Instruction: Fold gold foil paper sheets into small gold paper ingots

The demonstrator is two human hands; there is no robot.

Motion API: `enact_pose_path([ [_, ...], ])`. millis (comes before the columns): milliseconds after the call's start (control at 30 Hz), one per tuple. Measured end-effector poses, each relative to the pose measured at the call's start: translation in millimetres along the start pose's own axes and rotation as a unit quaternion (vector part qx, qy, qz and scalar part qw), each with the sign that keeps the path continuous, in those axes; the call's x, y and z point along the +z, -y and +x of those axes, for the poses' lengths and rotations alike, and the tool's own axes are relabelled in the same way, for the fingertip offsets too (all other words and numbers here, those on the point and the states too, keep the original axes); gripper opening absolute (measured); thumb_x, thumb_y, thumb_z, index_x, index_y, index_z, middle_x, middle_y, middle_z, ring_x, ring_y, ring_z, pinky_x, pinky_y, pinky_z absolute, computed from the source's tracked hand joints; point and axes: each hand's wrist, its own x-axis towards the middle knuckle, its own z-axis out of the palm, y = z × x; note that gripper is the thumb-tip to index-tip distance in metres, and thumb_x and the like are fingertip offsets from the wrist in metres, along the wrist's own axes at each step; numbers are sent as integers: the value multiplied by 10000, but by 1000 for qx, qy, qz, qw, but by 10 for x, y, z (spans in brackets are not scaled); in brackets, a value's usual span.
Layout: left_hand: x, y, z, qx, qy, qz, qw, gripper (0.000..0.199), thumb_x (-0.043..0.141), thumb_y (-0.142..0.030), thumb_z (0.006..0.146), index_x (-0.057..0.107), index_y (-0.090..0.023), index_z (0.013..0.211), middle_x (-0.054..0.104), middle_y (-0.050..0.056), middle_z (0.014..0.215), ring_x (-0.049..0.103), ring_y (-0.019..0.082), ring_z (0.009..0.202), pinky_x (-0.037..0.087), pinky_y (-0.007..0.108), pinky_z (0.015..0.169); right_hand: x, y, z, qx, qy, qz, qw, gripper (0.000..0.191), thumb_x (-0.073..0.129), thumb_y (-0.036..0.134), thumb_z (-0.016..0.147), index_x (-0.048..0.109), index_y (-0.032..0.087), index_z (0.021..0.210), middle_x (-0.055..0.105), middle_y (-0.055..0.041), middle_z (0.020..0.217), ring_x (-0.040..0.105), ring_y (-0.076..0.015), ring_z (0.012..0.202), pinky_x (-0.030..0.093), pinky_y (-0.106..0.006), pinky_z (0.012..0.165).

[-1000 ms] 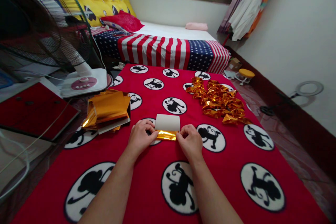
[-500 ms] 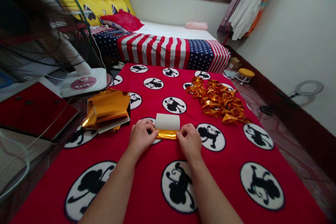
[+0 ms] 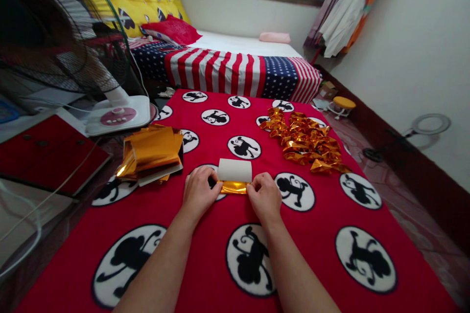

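Note:
A small sheet of foil paper (image 3: 235, 170) lies on the red cloth (image 3: 205, 264) with black monkey figures in white circles. Its pale side faces up, and the near edge is folded over, showing a shiny gold strip. My left hand (image 3: 200, 190) pinches the strip's left end between thumb and fingers. At the right end, my right hand (image 3: 265, 195) pinches it the same way. A stack of gold foil sheets (image 3: 152, 151) sits to the left. Several folded gold foil pieces (image 3: 306, 139) are heaped at the back right.
A fan (image 3: 121, 112) stands at the left beside a red-topped surface (image 3: 47, 156). Behind the cloth is a bed (image 3: 227, 71) with a striped cover. On the right floor are a yellow stool (image 3: 344, 102) and a ring-shaped stand (image 3: 431, 124).
My left hand and forearm have shifted very slightly to the right. Both hands keep their pinch on the folded strip, and the sheet looks nearly the same.

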Motion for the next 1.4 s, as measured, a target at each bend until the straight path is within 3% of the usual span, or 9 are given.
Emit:
enact_pose_path([
  [100, -8, -33, -14, 6, 1, 1, 1000, 97, 673, -235, 733, 623, -244, 816, 678, 26, 980, 575, 246, 996, 409, 361, 851, 9, 1, -2, 9, 2, -11, 1000, 138, 565, 173, 730, 514, 203, 605, 553, 7, 755, 516, -140, 685, 317, -263, 590],
  [200, -10, -57, -34, 19, 11, -10, 1000, 56, 652, -227, 768, 688, -270, 769, 666, 19, 957, 564, 240, 1010, 398, 367, 863, 22, -13, -5, 18, -8, -5, 1000, 32, 588, 180, 717, 580, 209, 728, 573, 8, 800, 529, -145, 698, 330, -261, 592],
  [267, -6, -69, -48, 16, 9, -11, 1000, 116, 645, -231, 780, 729, -294, 732, 655, 23, 963, 556, 242, 1020, 392, 379, 870, 26, -26, -8, 15, -5, 8, 1000, 87, 590, 176, 719, 621, 217, 790, 588, 7, 843, 544, -147, 720, 351, -261, 611],
  [533, 48, -129, -78, 2, -22, 4, 1000, 177, 630, -199, 750, 758, -311, 705, 635, 35, 1005, 543, 260, 1036, 381, 433, 910, 24, 23, -2, 7, 4, 0, 1000, 122, 586, 164, 756, 692, 223, 744, 606, -33, 892, 580, -190, 823, 386, -298, 691],
  [633, 54, -150, -90, 1, -27, 7, 1000, 161, 633, -204, 744, 754, -307, 712, 631, 35, 1010, 540, 262, 1042, 382, 437, 915, 42, 82, -14, 11, 1, -26, 1000, 95, 617, 256, 788, 667, 211, 720, 592, -47, 881, 571, -204, 823, 383, -314, 707],
  [800, 32, -172, -112, -3, -23, 3, 1000, 43, 706, -309, 722, 744, -287, 720, 621, 42, 1046, 528, 275, 1076, 380, 442, 936, 76, 176, -85, 11, -17, -68, 997, 226, 688, 416, 761, 639, 197, 789, 576, -77, 928, 550, -259, 905, 373, -356, 759],
  [1000, 21, -162, -137, -3, -8, 2, 1000, 84, 744, -371, 712, 750, -300, 756, 617, 38, 1082, 522, 281, 1107, 378, 444, 945, 114, 224, -170, 7, -34, -85, 996, 362, 701, 513, 739, 612, 188, 872, 563, -102, 973, 520, -292, 949, 359, -382, 777],
  [1400, 4, -171, -144, -8, 2, 16, 1000, 94, 741, -345, 722, 752, -308, 807, 612, 20, 1104, 523, 255, 1127, 380, 433, 966, 78, 186, -226, 21, 0, -63, 998, 209, 648, 308, 768, 603, 191, 935, 552, -101, 1077, 507, -286, 1022, 362, -390, 854],
])
